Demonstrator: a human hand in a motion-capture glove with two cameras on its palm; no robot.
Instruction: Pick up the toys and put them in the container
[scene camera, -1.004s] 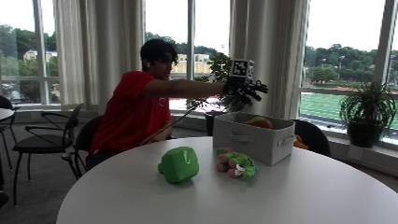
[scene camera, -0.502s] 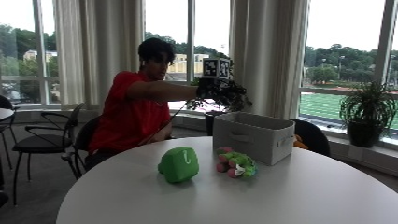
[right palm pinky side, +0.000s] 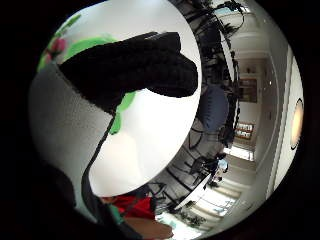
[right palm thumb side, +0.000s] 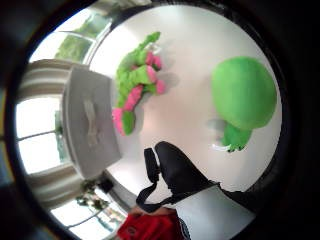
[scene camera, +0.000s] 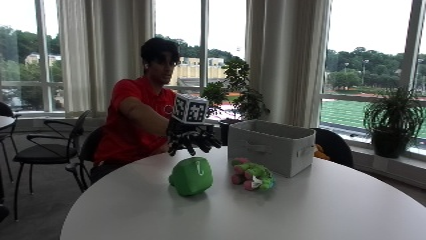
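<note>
A round green plush toy (scene camera: 191, 176) sits on the white round table (scene camera: 266, 215); it also shows in the thumb side palm view (right palm thumb side: 244, 95). Beside it lies a green and pink plush toy (scene camera: 251, 175) (right palm thumb side: 136, 89), right in front of the grey fabric container (scene camera: 271, 146) (right palm thumb side: 90, 121). My gloved right hand (scene camera: 192, 140) hovers just above and behind the round green toy, fingers spread and hanging down, holding nothing. A gloved finger (right palm pinky side: 135, 65) crosses the little finger side palm view, with green plush (right palm pinky side: 122, 102) behind it.
Black chairs (scene camera: 50, 150) stand to the left of the table. Potted plants (scene camera: 393, 120) line the window sill behind. An orange toy (scene camera: 321, 151) peeks out behind the container. The table's near half (scene camera: 299, 220) is bare white surface.
My right hand has come back from over the container and dropped toward the round green toy. An orange toy seen above the container a second ago is gone from the hand.
</note>
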